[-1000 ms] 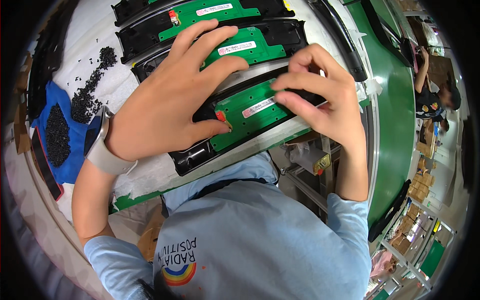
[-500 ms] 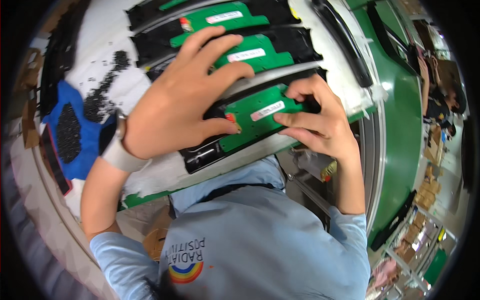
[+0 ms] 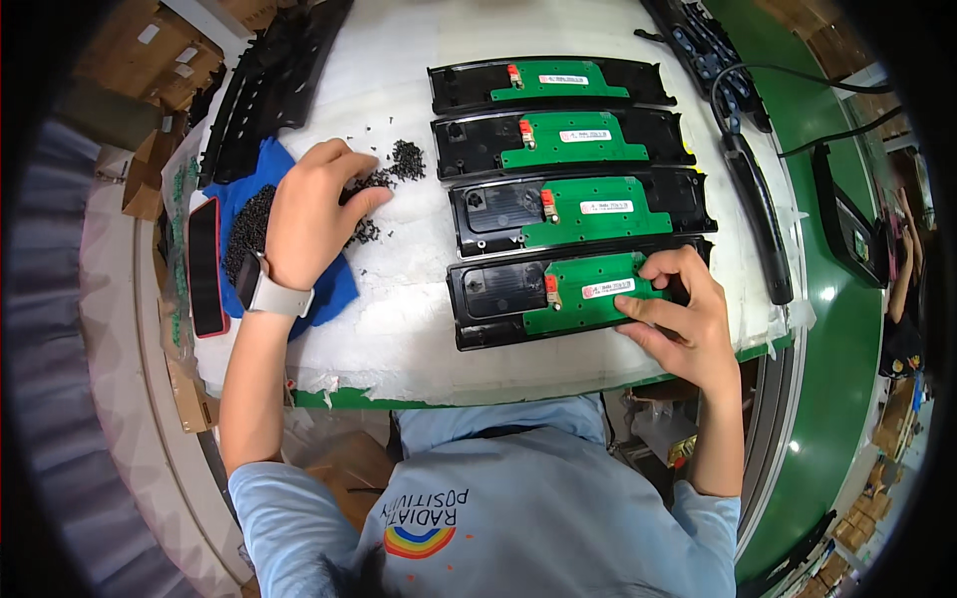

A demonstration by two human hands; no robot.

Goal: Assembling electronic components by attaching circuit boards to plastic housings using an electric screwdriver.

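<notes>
Four-sided black plastic panels lie in a stack of rows, and the nearest panel [image 3: 490,332] holds a green circuit board [image 3: 573,314] with a white label and a red-topped connector [image 3: 552,291]. My right hand [image 3: 688,314] grips the right end of that board, its fingers bent and the tips on the green surface. Further left, my left hand [image 3: 314,214] hovers by a scatter of small black screws [image 3: 407,159]. Its thumb and index finger are apart, with nothing visible between them; the other fingertips are partly hidden.
Behind the nearest panel lie several similar panels [image 3: 488,211] with boards. A blue cloth [image 3: 334,292] bearing more screws and a red-edged phone [image 3: 206,264] are at left. A black curved part [image 3: 755,204] and cables [image 3: 797,80] lie at right.
My left hand has left the nearest board and moved left to the screws. My right hand stays on the board's right end. The view has shifted, showing more of the table.
</notes>
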